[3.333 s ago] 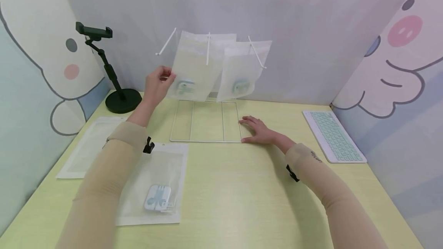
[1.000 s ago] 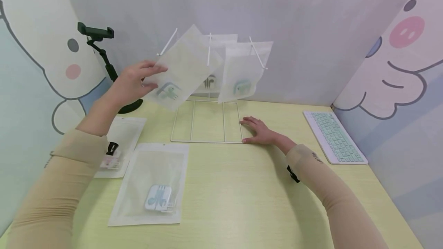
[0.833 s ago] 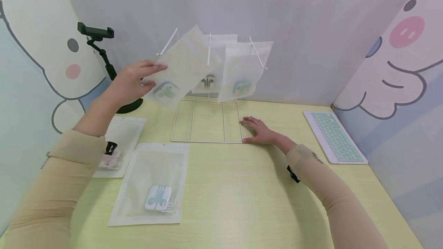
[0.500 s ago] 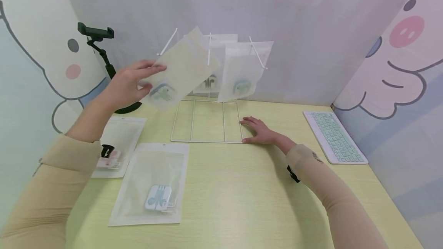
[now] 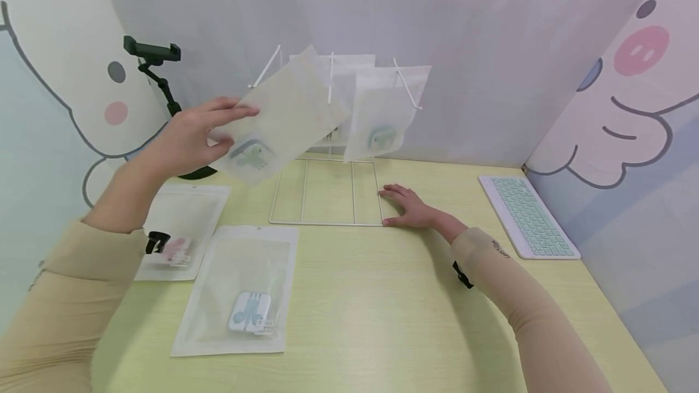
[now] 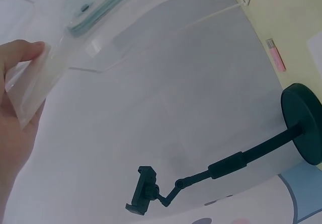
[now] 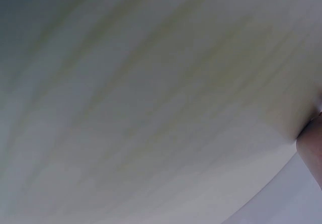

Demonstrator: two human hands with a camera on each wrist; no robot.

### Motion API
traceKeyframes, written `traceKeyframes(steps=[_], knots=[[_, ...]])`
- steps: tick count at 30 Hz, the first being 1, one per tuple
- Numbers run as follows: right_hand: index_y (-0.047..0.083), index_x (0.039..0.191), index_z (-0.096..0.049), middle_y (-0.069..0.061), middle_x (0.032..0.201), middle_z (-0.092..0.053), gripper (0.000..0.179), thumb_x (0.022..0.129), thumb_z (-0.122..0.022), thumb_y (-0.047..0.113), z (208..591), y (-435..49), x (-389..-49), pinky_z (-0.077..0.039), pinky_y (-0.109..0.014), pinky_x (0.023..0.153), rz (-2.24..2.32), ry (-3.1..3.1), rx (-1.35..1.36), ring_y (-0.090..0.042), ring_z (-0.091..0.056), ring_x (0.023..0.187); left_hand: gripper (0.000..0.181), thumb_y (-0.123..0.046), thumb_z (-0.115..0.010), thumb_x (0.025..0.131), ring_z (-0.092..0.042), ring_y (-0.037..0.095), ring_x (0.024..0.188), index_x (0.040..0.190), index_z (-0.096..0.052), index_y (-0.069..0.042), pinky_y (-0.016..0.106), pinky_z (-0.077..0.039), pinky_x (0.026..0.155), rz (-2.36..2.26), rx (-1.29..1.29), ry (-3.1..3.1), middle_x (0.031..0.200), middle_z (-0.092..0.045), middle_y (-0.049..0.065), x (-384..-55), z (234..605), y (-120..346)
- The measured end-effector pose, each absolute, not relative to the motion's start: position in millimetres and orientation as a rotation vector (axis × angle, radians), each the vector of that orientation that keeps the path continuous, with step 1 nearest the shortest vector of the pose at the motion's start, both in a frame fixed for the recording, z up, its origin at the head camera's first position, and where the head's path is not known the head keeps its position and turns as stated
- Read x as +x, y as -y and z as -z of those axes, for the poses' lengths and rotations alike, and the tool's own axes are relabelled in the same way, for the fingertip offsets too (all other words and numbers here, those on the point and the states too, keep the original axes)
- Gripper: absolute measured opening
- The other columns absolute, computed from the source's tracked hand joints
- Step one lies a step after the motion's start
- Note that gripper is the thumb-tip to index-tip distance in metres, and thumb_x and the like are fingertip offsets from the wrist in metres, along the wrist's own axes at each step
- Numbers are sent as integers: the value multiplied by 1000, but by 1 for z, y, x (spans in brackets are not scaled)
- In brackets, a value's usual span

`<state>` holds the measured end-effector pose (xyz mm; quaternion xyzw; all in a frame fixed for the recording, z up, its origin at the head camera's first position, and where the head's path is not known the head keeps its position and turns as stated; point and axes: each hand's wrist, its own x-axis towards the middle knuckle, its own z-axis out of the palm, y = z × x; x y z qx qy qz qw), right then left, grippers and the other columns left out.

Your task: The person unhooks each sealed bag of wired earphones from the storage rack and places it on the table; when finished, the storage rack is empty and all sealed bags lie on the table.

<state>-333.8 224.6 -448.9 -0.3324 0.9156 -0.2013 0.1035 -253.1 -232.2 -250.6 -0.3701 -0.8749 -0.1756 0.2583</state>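
My left hand pinches the lower left edge of a frosted plastic bag with earphones between thumb and fingers. That bag hangs tilted before the middle hook of a white wire rack; whether it is still on the hook I cannot tell. Green earphones show through it in the left wrist view, where my thumb and finger hold its corner. Behind it hangs another bag, and a third bag hangs on the right hook. My right hand rests on the right side of the rack's base.
Two bags lie flat at left: one with a white earphone case, another with pink contents. A black phone stand stands at the back left, with a small pink object near it. A keyboard lies right.
My left hand has moved left and slightly down, drawing the front bag into a tilt and uncovering the bag behind it. The right hand has stayed on the rack's base.
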Motion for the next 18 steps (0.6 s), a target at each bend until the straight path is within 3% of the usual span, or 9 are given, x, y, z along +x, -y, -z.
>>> traceKeyframes(steps=[9,14,18], knots=[[13,148,-30,-14,155,-18,81,83,-69,43,450,-226,-333,-4,-60,112,591,-2704,-990,-38,-7,144,68,11,-75,70,-61,27,95,131,-57,-12,21,-42,67,502,-1056,2357,123,-58,14,-243,247,234],[13,148,-30,-15,155,-18,81,84,-69,43,450,-227,-333,-4,-60,112,593,-2704,-991,-37,-8,144,68,7,-80,66,-60,19,80,128,-59,-12,17,-41,65,522,-1069,2325,120,-60,13,-238,247,233],[12,148,-29,-15,156,-18,82,83,-69,43,449,-226,-333,-5,-60,112,586,-2703,-994,-38,-7,144,68,8,-81,63,-59,17,86,126,-61,-9,11,-40,69,549,-1097,2293,118,-61,12,-234,246,232]])
